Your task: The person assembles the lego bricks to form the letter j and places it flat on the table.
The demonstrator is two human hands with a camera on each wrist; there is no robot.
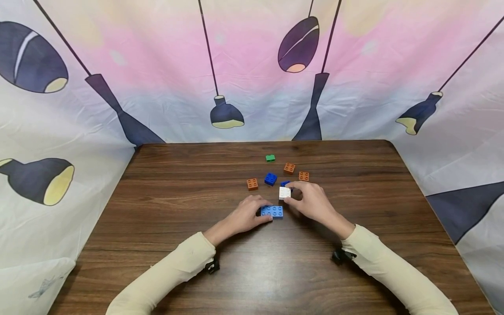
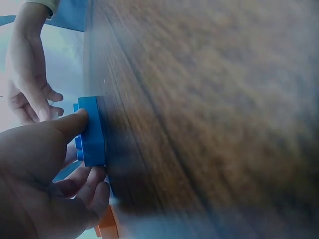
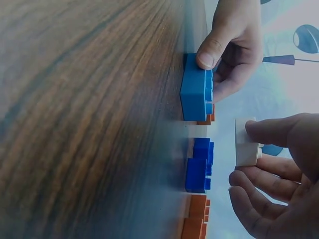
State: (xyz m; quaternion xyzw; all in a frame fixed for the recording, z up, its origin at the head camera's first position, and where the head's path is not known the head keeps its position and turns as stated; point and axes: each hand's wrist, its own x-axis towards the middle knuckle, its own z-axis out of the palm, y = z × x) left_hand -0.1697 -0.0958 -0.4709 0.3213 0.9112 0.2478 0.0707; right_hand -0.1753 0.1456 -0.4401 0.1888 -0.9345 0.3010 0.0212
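From the head view, I saw the left hand [image 1: 249, 213] grip a light blue brick [image 1: 275, 212] by its left end on the table [image 1: 189, 175], probably to keep it steady. The right hand [image 1: 313, 202] pinched a white brick [image 1: 284, 193] just beyond it, slightly to the right; orange bricks [image 1: 252, 183], dark blue bricks [image 1: 270, 178] and a green brick [image 1: 270, 158] lay farther off, seemingly spread within easy reach. From the left wrist, the thumb lay along the light blue brick's near side, the other fingers bent round toward its far side. From the right wrist, the white brick hung clear of the table, knobs up, held by its sides, which seemed meant to leave its underside free; the spare fingers curled loosely beside it.
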